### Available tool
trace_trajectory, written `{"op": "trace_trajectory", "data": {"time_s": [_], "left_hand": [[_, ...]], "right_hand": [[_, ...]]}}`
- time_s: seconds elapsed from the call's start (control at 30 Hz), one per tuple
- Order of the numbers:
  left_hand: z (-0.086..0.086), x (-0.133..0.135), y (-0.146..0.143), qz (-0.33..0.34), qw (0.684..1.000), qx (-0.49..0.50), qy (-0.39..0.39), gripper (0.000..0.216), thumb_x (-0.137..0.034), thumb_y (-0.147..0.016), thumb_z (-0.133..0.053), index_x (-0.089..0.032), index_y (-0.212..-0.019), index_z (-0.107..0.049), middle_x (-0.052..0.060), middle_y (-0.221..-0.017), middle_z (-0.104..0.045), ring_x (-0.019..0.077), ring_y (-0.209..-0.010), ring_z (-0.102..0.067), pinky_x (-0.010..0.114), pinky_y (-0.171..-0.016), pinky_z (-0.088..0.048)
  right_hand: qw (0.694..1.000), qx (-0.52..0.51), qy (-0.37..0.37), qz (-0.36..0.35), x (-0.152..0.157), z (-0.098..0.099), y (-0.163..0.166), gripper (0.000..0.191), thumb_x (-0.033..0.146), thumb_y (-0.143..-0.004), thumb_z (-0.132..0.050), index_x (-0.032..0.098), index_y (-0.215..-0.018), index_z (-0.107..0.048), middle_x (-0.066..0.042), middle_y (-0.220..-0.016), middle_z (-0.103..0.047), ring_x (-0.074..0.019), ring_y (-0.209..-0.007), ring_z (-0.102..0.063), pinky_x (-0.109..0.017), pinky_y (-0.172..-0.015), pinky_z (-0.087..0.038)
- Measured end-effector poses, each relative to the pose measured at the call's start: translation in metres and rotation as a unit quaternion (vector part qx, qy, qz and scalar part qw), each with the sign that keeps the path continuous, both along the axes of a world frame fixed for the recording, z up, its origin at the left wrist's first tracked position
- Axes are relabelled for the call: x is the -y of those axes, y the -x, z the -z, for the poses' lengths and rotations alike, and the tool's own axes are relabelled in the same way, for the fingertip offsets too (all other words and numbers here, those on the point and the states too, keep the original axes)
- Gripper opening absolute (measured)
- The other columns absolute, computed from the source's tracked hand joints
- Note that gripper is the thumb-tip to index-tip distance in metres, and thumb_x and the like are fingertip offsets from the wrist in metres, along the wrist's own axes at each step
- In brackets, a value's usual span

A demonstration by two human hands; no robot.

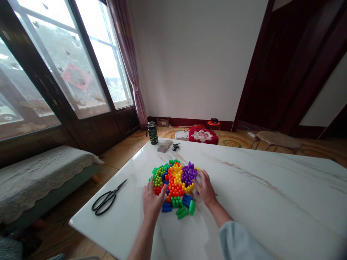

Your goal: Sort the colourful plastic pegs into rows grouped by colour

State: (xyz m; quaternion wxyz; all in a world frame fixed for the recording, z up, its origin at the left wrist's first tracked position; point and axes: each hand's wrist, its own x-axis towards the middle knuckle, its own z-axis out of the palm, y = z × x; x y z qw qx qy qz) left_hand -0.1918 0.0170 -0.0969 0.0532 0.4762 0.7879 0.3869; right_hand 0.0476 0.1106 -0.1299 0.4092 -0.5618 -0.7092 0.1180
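Observation:
A heap of colourful plastic toy pieces with rounded knobs (175, 186) lies on the white marble-patterned table (244, 202). Orange and yellow ones fill its middle, purple pieces (189, 174) its right, and green and red ones its left. Loose blue and green pieces (182, 212) lie at the near edge. At the heap's left side is my left hand (153, 198), fingers apart beside the red and olive-green pieces. My right hand (205, 188) rests at the right side, fingers spread by the purple pieces. Whether the fingertips touch the pieces is hard to make out.
Black-handled scissors (107, 199) lie on the left of the table. Toward the far edge stand a dark green bottle (152, 133), a blurred item (164, 146) and a bunch of keys (176, 146). Beyond are a red floral-covered seat (203, 136) and a stool (278, 140). A covered bench (46, 180) stands left.

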Motion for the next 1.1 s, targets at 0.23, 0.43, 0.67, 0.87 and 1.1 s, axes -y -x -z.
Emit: {"op": "trace_trajectory", "data": {"time_s": [0.23,0.43,0.67,0.87,1.1], "left_hand": [[0.005,0.009,-0.028,0.072,0.994,-0.082,-0.026,0.051,-0.048,-0.079,-0.062,-0.025,-0.125,-0.060,0.013,-0.131,-0.054,0.0320,-0.125,-0.051,0.051,-0.103,-0.042],[0.004,0.014,-0.053,0.185,0.979,-0.080,-0.028,0.050,-0.045,-0.083,-0.059,-0.028,-0.130,-0.057,0.009,-0.142,-0.049,0.0293,-0.130,-0.047,0.051,-0.112,-0.035],[-0.005,0.010,-0.097,0.341,0.938,-0.054,0.001,0.053,-0.039,-0.086,-0.056,-0.024,-0.137,-0.052,0.008,-0.140,-0.053,0.0276,-0.131,-0.047,0.051,-0.116,-0.032],[-0.007,0.007,-0.123,0.405,0.912,-0.064,-0.018,0.053,-0.043,-0.088,-0.056,-0.029,-0.139,-0.050,0.006,-0.147,-0.046,0.0269,-0.138,-0.038,0.051,-0.117,-0.030],[-0.038,-0.056,-0.010,0.064,0.985,-0.162,0.009,0.054,-0.052,-0.088,-0.052,-0.024,-0.133,-0.055,0.012,-0.149,-0.042,0.0349,-0.143,-0.026,0.057,-0.115,-0.020]], "right_hand": [[0.999,0.023,0.031,-0.038,0.015,-0.019,0.041,0.046,0.043,-0.083,-0.058,0.024,-0.124,-0.059,-0.009,-0.128,-0.058,-0.0270,-0.121,-0.052,-0.047,-0.105,-0.037],[0.994,-0.074,0.012,-0.075,0.033,-0.012,0.017,0.034,0.034,-0.084,-0.053,0.020,-0.112,-0.065,-0.009,-0.118,-0.062,-0.0242,-0.115,-0.056,-0.043,-0.104,-0.042],[0.983,-0.166,0.061,-0.047,0.061,-0.005,-0.033,0.045,0.051,-0.089,-0.048,0.019,-0.113,-0.069,-0.010,-0.134,-0.057,-0.0259,-0.129,-0.048,-0.047,-0.114,-0.033],[0.980,-0.184,0.075,-0.026,0.085,-0.004,-0.067,0.054,0.055,-0.091,-0.043,0.020,-0.128,-0.060,-0.009,-0.143,-0.051,-0.0250,-0.134,-0.044,-0.045,-0.116,-0.031],[0.993,-0.102,0.049,-0.010,0.091,0.002,-0.078,0.056,0.053,-0.093,-0.038,0.021,-0.137,-0.051,-0.008,-0.143,-0.051,-0.0252,-0.134,-0.044,-0.046,-0.115,-0.033]]}}
